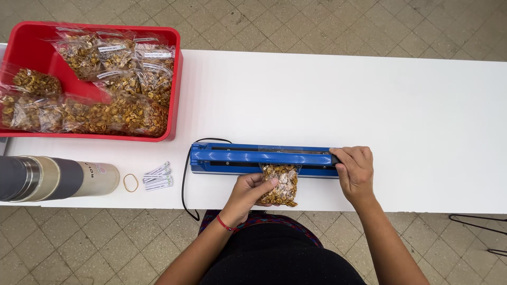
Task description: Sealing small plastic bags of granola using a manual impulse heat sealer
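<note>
A blue heat sealer (253, 157) lies near the white table's front edge, its arm pressed down. A small clear bag of yellow-brown dried pieces (282, 184) sticks out from under the arm, its open top clamped in the sealer. My left hand (247, 191) holds that bag by its left side. My right hand (355, 170) grips the black handle at the sealer's right end and presses it down.
A red bin (173, 100) at the back left holds several filled bags. A thermos bottle (58, 177) lies on its side at the front left, with a rubber band (130, 182) and small paper labels (158, 177) beside it. The sealer's black cord (185, 184) loops off the table edge.
</note>
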